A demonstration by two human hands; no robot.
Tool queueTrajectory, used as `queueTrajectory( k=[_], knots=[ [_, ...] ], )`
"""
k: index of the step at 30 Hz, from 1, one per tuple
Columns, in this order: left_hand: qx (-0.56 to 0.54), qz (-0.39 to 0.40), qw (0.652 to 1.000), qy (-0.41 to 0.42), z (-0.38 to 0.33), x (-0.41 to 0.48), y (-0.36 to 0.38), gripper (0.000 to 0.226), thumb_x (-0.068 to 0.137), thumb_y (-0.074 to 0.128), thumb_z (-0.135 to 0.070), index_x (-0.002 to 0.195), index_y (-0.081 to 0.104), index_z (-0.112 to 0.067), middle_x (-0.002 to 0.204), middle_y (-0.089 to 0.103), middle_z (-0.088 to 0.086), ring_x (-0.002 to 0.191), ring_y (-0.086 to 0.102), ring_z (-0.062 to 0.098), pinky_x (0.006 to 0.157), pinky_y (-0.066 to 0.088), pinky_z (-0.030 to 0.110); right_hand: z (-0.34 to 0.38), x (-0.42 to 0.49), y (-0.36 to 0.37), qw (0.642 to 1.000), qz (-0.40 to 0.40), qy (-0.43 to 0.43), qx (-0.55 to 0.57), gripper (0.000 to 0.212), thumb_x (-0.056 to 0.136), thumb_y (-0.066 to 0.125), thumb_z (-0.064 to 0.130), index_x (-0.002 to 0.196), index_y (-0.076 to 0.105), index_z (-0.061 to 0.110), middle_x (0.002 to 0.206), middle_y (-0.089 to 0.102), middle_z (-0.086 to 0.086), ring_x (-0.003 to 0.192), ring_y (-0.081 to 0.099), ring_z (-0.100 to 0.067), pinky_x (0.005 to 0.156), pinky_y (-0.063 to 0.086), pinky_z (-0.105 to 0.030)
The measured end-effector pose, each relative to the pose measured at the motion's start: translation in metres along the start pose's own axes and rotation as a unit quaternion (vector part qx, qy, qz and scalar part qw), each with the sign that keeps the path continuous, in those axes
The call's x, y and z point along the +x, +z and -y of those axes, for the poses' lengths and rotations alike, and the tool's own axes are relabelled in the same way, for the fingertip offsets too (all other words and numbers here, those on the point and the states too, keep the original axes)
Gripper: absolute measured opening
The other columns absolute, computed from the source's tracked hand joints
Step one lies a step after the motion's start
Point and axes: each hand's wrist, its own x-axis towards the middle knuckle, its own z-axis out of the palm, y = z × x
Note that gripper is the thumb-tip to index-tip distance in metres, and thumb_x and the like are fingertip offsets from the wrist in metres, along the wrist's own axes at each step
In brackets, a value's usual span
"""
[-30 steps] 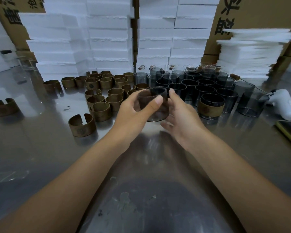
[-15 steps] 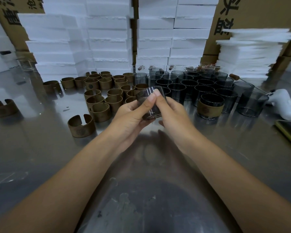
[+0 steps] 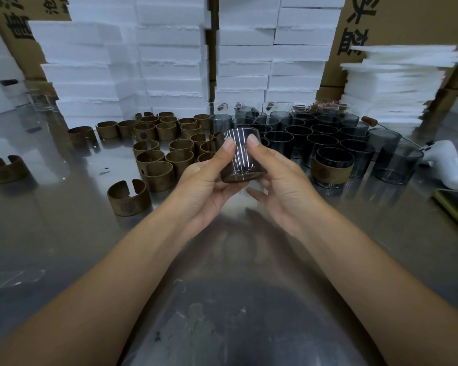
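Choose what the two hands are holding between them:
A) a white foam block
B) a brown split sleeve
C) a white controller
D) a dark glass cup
D: the left hand and the right hand both grip a dark glass cup, with the thumbs pressed on its near wall. No brown sleeve is on it.

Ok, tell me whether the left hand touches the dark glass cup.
Touching. The head view shows the left hand gripping the dark glass cup, thumb pressed on its wall.
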Motion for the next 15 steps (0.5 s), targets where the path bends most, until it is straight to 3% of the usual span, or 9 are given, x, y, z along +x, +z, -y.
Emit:
queueTrajectory(
  k=[6,11,12,15],
  knots=[
    [-0.061,0.028,0.998,0.001,-0.0037,-0.0019,0.0013,0.031,0.076,0.062,-0.041,0.09,0.079,-0.019,0.108,0.072,0.008,0.107,0.066,0.02,0.088,0.054,0.027,0.0017,0.0002,-0.0028,1.0,0.007,-0.012,-0.001,0.056,0.063,0.066,0.054,0.11,0.069,0.023,0.107,0.072,0.003,0.104,0.064,-0.01,0.096,0.042,-0.035],
    [-0.091,0.025,0.995,0.002,-0.0041,-0.0014,0.0037,0.033,0.077,0.061,-0.042,0.091,0.079,-0.017,0.112,0.071,0.01,0.109,0.065,0.023,0.088,0.054,0.03,0.0033,-0.0006,-0.003,1.0,0.01,-0.028,-0.002,0.051,0.065,0.064,0.054,0.106,0.07,0.024,0.109,0.072,0.002,0.106,0.064,-0.01,0.098,0.043,-0.034],
    [-0.096,0.026,0.995,0.002,-0.004,-0.0009,0.0039,0.035,0.077,0.061,-0.042,0.092,0.078,-0.016,0.114,0.07,0.011,0.109,0.065,0.023,0.088,0.054,0.03,0.0033,-0.0007,-0.0029,0.999,0.011,-0.038,-0.007,0.05,0.065,0.063,0.055,0.103,0.07,0.024,0.106,0.073,0.004,0.103,0.065,-0.007,0.094,0.046,-0.029],
    [-0.092,0.024,0.995,-0.002,-0.0041,0.0001,0.0026,0.044,0.076,0.061,-0.046,0.103,0.074,-0.013,0.121,0.066,0.013,0.112,0.063,0.024,0.094,0.052,0.035,0.0022,-0.0024,0.0,0.997,0.042,-0.06,-0.017,0.045,0.067,0.058,0.058,0.094,0.071,0.024,0.093,0.075,0.011,0.086,0.067,0.007,0.063,0.048,-0.005]
  ],
)
